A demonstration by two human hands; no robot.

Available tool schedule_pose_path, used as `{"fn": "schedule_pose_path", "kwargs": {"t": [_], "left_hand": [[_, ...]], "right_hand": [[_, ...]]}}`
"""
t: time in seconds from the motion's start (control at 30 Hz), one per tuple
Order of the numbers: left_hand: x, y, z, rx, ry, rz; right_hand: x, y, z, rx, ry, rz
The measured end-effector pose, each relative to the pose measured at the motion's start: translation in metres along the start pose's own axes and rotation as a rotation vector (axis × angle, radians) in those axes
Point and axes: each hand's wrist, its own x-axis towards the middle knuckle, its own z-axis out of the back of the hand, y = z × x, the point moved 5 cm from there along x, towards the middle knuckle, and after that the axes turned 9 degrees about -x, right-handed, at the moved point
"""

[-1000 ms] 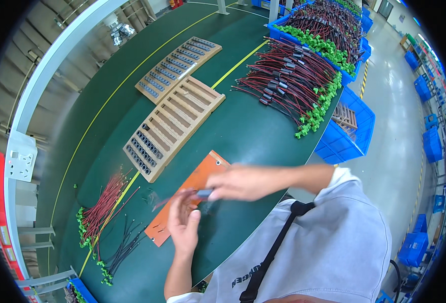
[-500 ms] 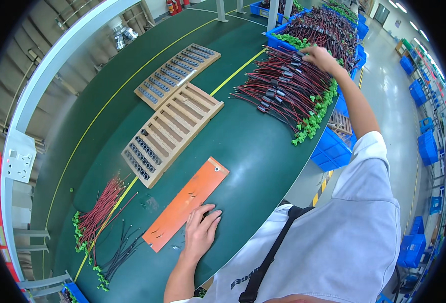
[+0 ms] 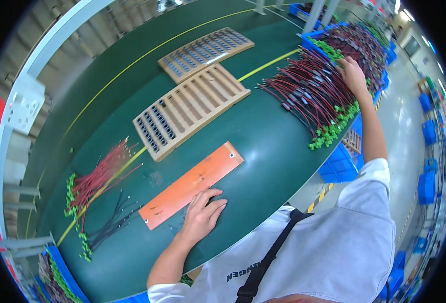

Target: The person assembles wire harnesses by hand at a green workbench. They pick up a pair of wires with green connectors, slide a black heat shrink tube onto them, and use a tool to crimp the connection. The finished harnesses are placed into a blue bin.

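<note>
My left hand (image 3: 202, 214) rests at the near edge of an orange board (image 3: 195, 184), fingers loosely bent and apart, nothing held. At the far right, my right hand (image 3: 352, 78) is over the far end of a heap of red and black wires (image 3: 308, 83) with green connectors and dark sleeves. Its fingers are bent down together there; what is between them is hidden. A wooden slotted tray (image 3: 190, 111) has several columns of black round parts at its left end. Red wires (image 3: 101, 169) and black wires (image 3: 114, 224), all with green connectors, lie at the left.
Behind the slotted tray lies a second wooden tray (image 3: 207, 53) holding blue-grey parts. Blue bins (image 3: 311, 43) full of wires stand at the far right; another blue bin (image 3: 341, 164) is below the table edge. A metal frame with a socket panel (image 3: 26, 106) rises at the left.
The view has shifted, so the table things appear farther right and higher. My right hand has moved from the dark sleeves to the heap's far end by the bin. My left hand stays by the board.
</note>
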Motion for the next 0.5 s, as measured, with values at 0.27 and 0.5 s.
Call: {"fn": "schedule_pose_path", "kwargs": {"t": [0.27,0.5], "left_hand": [[0.000,-0.001,0.004,0.026,-0.014,-0.062],[-0.016,-0.001,0.014,0.035,-0.165,-0.133]], "right_hand": [[0.012,0.284,0.010,0.758,-0.007,0.455],[0.045,0.524,0.034,0.930,-0.192,0.525]]}}
